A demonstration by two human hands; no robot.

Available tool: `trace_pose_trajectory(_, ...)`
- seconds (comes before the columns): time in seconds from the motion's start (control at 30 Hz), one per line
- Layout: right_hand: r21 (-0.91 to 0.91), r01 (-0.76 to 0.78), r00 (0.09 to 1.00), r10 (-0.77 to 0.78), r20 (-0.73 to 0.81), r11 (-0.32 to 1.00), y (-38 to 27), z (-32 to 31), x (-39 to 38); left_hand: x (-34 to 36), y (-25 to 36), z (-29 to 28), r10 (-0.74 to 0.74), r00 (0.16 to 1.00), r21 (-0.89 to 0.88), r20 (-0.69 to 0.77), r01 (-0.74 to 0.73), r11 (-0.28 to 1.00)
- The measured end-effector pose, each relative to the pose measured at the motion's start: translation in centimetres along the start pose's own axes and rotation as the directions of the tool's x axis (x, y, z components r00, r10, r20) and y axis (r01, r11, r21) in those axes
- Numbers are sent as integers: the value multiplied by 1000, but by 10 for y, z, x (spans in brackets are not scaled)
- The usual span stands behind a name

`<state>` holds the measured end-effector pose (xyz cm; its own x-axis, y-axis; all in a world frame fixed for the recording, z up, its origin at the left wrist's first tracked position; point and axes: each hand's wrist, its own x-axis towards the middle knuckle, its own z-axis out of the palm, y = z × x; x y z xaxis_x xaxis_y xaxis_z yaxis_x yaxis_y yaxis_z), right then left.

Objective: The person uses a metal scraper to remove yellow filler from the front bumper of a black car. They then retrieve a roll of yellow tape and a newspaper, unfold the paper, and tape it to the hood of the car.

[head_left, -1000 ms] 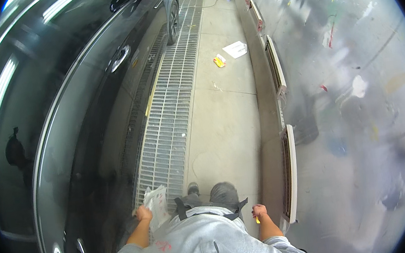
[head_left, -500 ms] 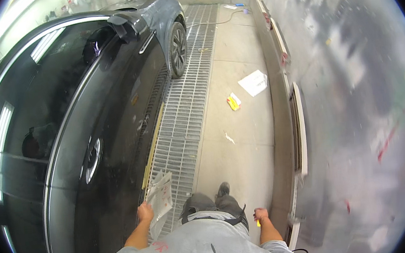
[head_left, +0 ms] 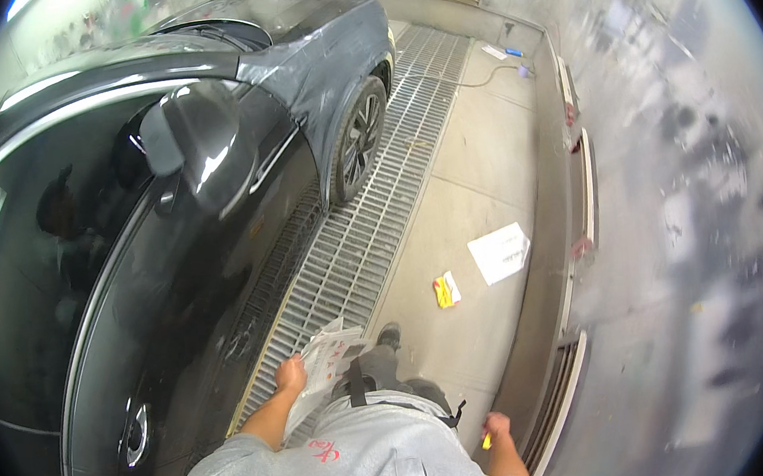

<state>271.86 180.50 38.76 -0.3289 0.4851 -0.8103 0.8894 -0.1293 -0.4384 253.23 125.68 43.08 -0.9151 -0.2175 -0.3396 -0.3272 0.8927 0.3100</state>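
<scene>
My left hand (head_left: 291, 374) is closed on a few folded sheets of paper (head_left: 327, 355), pale with red and dark marks, which hang beside my leg. Low on the right, my right hand (head_left: 497, 426) is closed round a small yellow object (head_left: 487, 441); only its end shows, so its kind is hidden. To my left stands a black car (head_left: 219, 283) with a large side mirror (head_left: 204, 140) and a chrome door handle (head_left: 137, 435). Its front fender (head_left: 335, 57) looks dull grey. Neither hand touches the car.
A metal floor grate (head_left: 347, 265) runs alongside the car to its front wheel (head_left: 362, 138). A white sheet (head_left: 500, 254) and a yellow-and-white packet (head_left: 446, 291) lie on the concrete. At the right rises a paint-stained wall (head_left: 679, 235) with a vent (head_left: 557, 401) low down. A hose (head_left: 486, 81) lies farther off.
I have walked forward along the car; the mirror, front wheel, white sheet and packet are nearer. Both hands keep hold of their things.
</scene>
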Motion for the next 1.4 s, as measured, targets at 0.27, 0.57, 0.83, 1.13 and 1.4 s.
trace_pose_trajectory(0.27, 40, -207, 978, 205, 42, 978, -121, 7, 28, 148, 169, -79, 254, 955, -140, -156, -275, 951)
trace_pose_trajectory(0.57, -56, 236, 969, -231, 82, 970, -409, 1, 153, 210, 253, -155, 218, 883, -189, -416, -318, 929)
trace_pose_trajectory(0.83, 60, 430, 882, -433, 184, 901, -563, -17, 225, 338, 430, -266, 446, 676, -68, -587, -590, 805)
trace_pose_trajectory(1.13, -246, 281, 896, -161, 414, 928, -670, -13, 329, 469, 442, -544, -495, 312, -573, -811, -594, 565)
trace_pose_trajectory(1.4, -189, 469, 839, -368, 402, 863, -879, 70, 378, 606, 386, -580, -795, 164, -652, -584, -679, 339)
